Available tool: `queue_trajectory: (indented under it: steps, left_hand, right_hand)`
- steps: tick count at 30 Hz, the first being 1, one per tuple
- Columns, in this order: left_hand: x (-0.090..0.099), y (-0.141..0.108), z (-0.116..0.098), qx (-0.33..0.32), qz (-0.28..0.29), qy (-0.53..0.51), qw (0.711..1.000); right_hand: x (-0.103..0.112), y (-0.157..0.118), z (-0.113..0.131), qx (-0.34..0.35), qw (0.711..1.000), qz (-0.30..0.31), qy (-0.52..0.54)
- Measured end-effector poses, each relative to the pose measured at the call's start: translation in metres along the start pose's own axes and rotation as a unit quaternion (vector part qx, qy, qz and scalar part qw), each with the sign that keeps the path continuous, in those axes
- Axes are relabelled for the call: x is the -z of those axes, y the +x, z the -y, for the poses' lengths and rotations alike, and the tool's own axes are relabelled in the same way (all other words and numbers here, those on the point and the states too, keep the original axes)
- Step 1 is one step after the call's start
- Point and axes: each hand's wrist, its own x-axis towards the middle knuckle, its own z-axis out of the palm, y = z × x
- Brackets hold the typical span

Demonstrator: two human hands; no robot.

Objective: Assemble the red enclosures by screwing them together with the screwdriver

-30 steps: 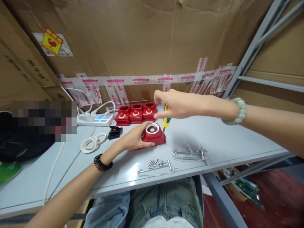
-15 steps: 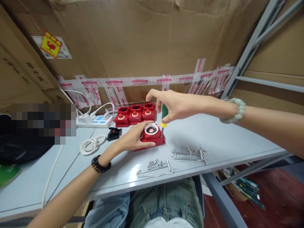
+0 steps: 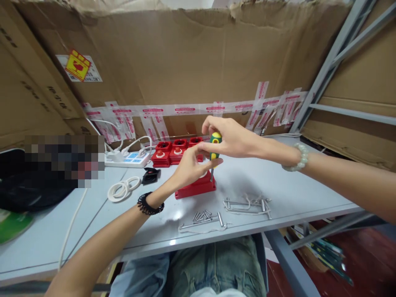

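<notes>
A screwdriver (image 3: pixel 213 156) with a green and yellow handle stands upright, its tip on the right end of a red housing (image 3: pixel 196 189). My right hand (image 3: pixel 230 138) holds the handle near its top. With thumb and fingers, my left hand (image 3: pixel 190 166) pinches the lower handle and hides much of the housing's top. Three more red units (image 3: pixel 177 151) with round knobs stand in a row behind. In front lie several loose screws (image 3: pixel 202 215) and a metal T-shaped rod (image 3: pixel 220 220) with a string.
More metal rods tangled in string (image 3: pixel 249 203) lie to the right. White rings (image 3: pixel 122 189), a small black piece (image 3: pixel 151 175) and a power strip (image 3: pixel 127 158) with plugs are at the left. Behind the table stands a large taped cardboard box (image 3: pixel 185 62); a metal frame (image 3: pixel 328 62) rises at the right.
My left hand has left the red housing and moved up to the screwdriver. My right hand still has the handle. The view has shifted slightly.
</notes>
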Motion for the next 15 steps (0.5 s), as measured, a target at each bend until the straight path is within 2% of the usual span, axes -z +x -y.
queue_trajectory:
  steps: [3,7,9,13,15]
  left_hand:
    - [0.002,0.003,0.004,-0.007,-0.011,-0.030,0.999]
    - [0.009,0.004,0.004,-0.021,0.061,-0.115,0.991]
    - [0.012,0.004,0.004,-0.017,0.084,-0.123,0.989]
    - [0.009,0.007,0.004,-0.034,0.015,-0.071,0.997]
    - [0.007,0.008,0.005,-0.036,0.005,-0.060,0.998]
  right_hand:
    - [0.003,-0.003,0.003,-0.025,0.999,-0.018,0.012]
    - [0.006,-0.007,0.004,0.007,0.996,0.031,0.084]
    - [0.004,-0.009,0.004,0.018,0.995,0.040,0.088]
    - [-0.004,-0.013,0.004,-0.006,0.998,-0.020,0.051]
    - [-0.006,-0.015,0.003,-0.015,0.998,-0.031,0.058]
